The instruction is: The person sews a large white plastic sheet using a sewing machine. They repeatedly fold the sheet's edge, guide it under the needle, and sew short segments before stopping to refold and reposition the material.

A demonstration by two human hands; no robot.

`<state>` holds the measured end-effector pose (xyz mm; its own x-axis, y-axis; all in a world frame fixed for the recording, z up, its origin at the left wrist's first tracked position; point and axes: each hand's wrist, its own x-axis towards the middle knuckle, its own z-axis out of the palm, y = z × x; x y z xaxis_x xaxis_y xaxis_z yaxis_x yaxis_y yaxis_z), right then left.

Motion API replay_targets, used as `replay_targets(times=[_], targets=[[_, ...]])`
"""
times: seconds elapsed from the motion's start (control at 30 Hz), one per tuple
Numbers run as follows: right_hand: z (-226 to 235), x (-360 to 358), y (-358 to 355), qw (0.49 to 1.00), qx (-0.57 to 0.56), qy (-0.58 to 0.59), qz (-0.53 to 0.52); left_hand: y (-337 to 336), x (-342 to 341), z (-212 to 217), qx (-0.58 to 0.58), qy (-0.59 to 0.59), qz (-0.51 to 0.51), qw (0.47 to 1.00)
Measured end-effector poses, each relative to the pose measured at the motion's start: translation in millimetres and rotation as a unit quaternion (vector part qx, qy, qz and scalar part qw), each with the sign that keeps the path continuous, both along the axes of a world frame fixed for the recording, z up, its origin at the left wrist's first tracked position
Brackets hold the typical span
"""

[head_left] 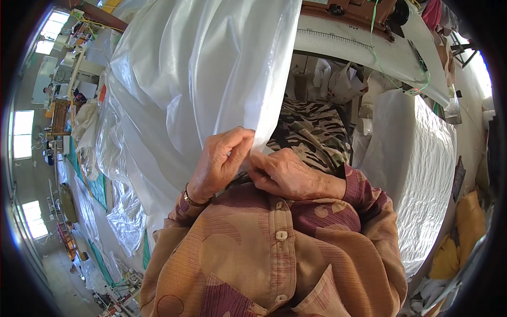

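Thumb and forefinger of the left hand (223, 158) close in a pinch on the edge of a white sheet (206, 68), while the right hand (289, 174), its fingers curled inward, nips the same edge just beside it, nearer the body. Exactly how much material sits between the fingertips cannot be told. The sheet's gripped edge lies in front of the worker's shirt (248, 227); the rest spreads in loose folds toward the far left, over the table's left side. The handling appears to be at an early or middle stage: the pinched stretch is in hand, the broad expanse beyond hangs ungathered, and no finished seam can be made out along the edge.

Below the hands, camouflage cloth (317, 132) covers the lap. On the far right, a sewing machine (359, 13) stands on the white table (422, 79), with green thread (373, 31) trailing near it and a dark tool (417, 55) lying near the table's edge. A pale stack (417, 179) stands at near right, yellow bags (470, 227) beyond it; clear plastic (127, 219) lies at left.
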<state>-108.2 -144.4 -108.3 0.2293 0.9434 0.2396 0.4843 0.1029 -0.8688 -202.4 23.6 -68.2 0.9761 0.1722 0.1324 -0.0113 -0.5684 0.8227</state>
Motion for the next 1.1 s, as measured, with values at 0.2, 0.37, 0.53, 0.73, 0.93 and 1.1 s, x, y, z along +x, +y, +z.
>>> replay_targets(times=[0.2, 0.37, 0.53, 0.73, 0.93, 1.1], targets=[[-14.2, 7.4, 17.2, 0.978, 0.158, -0.135, 0.024, 12.2, -5.8, 1.3, -0.049, 0.033, 0.067, 0.996], [-50.6, 42.8, 78.9, 0.895, 0.244, 0.119, -0.354, 51.9, -18.5, 42.9, 0.253, -0.134, 0.097, 0.953], [-80.4, 71.2, 176.7, 0.897, 0.198, 0.079, -0.386, 27.2, 10.1, 116.9, 0.359, -0.166, -0.119, 0.911], [-119.4, 64.4, 187.0, 0.920, 0.207, -0.049, -0.328, 34.6, 19.1, 45.6, 0.424, -0.012, -0.231, 0.876], [-145.7, 99.3, 130.8, 0.948, 0.016, -0.252, -0.193, 47.3, 17.0, -101.9, 0.352, -0.013, -0.016, 0.936], [-59.3, 133.7, 61.4, 0.920, 0.080, -0.362, -0.129, 18.5, 33.3, -130.7, 0.164, -0.077, 0.141, 0.973]])
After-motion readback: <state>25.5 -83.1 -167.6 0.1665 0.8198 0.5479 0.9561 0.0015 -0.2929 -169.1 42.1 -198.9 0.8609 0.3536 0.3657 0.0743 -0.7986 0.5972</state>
